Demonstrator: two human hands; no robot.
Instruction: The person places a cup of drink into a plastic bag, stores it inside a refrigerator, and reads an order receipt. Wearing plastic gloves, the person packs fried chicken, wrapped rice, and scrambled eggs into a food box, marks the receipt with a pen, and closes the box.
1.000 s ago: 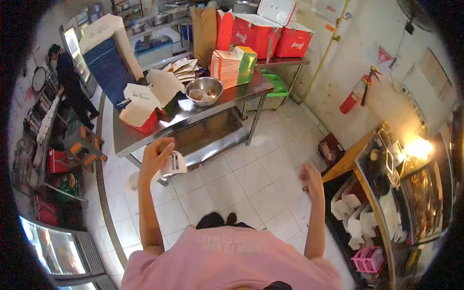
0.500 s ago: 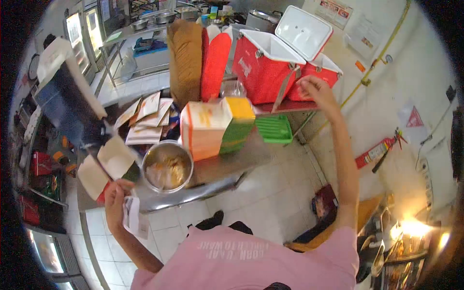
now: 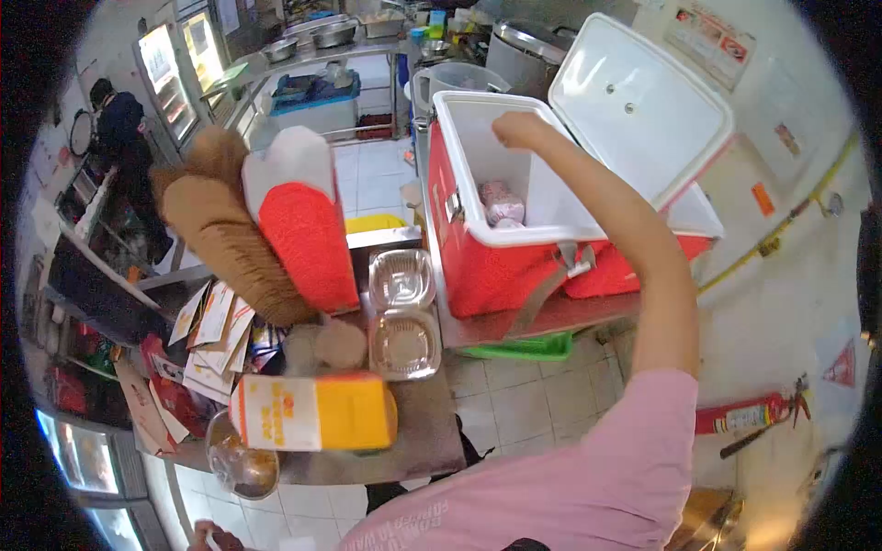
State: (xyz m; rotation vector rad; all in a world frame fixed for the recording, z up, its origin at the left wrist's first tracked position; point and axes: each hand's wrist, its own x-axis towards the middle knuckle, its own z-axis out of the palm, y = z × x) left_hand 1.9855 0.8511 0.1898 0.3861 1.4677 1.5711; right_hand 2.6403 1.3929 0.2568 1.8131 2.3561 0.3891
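My right hand is above the open mouth of a red cooler box with a white inside. It is bent downward, and its fingertips do not show. Inside the cooler lie wrapped round items. At the bottom edge my left hand is partly cut off, closed on a white paper slip. Above that hand a metal bowl stands at the table's edge with food in it. Beside the bowl is a yellow, white and orange carton.
Stacked brown cartons and red cartons stand behind loose envelopes. Two clear plastic containers are beside the cooler. The white lid stands open. A fire extinguisher hangs at right. Another person is far left.
The view has swung toward the cooler. My right hand has moved from its right side to over its opening. My left hand with the slip is now low at the frame's edge.
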